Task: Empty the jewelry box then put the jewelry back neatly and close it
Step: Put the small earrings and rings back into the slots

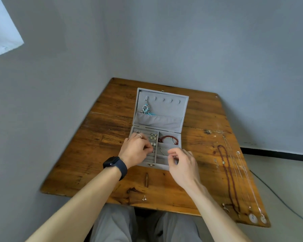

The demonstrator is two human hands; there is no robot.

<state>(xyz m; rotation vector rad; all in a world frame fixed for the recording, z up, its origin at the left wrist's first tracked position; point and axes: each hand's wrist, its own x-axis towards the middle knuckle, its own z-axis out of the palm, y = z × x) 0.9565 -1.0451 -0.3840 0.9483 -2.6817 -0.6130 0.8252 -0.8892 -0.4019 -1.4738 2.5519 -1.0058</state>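
Your grey jewelry box [164, 106] lies open mid-tabletop [98, 154], with its lid laid back toward the wall corner. A wide band of wood shows on its left, and necklaces [229, 175] stretch along the right edge. Your left hand [136, 149] bends over the ring rows with its fingers curled. Your right hand [182, 165] hovers at the front right compartment, fingers drawn toward the thumb. I cannot tell whether either hand holds anything.

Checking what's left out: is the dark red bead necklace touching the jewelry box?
Apart. The head view shows bare table between the bead necklace and the jewelry box.
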